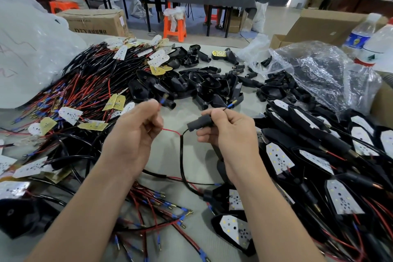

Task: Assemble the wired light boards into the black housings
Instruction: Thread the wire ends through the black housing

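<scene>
Housing stem (196,124) clasped in right hand (229,134), red wire (171,131) pinched in left hand (136,134): draw it through gently, unkinked.

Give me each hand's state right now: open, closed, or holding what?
Left hand: pinching the red wire just below its blue terminal.
Right hand: holding a black sleeve and pinching a blue-tipped wire.
</scene>
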Tool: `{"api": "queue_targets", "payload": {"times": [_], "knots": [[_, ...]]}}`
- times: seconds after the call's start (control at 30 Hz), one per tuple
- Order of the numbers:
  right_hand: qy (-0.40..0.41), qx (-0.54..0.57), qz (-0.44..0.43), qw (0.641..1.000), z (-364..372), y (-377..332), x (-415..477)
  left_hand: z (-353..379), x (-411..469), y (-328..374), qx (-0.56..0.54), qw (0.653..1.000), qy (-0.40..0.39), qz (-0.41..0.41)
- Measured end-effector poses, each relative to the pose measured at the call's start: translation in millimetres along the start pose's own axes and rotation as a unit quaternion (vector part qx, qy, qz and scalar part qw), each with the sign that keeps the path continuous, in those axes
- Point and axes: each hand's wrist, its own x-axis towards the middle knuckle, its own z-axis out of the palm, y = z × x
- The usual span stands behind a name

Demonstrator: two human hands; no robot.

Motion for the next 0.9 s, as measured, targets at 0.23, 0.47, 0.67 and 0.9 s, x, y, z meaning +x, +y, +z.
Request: {"api": "queue_targets", "payload": {"times": [0.23, 0.47, 0.67, 0.9], "knots": [[0.022, 0.117, 0.023, 0.993, -0.2, -2.0, 1.5, 10.2, -1.0, -12.6, 0.210, 0.971, 0.040, 0.105], [0.019, 0.134, 0.027, 0.990, -0.6, -3.4, 1.8, 13.3, -3.9, -12.9, 0.231, 0.965, 0.038, 0.121], [0.017, 0.117, 0.017, 0.993, -0.3, -3.5, 0.6, 9.9, -2.5, -11.2, 0.195, 0.972, 0.041, 0.124], [0.008, 0.141, 0.027, 0.990, 0.1, -3.8, 1.3, 11.3, -2.4, -13.5, 0.223, 0.962, 0.058, 0.144]]}}
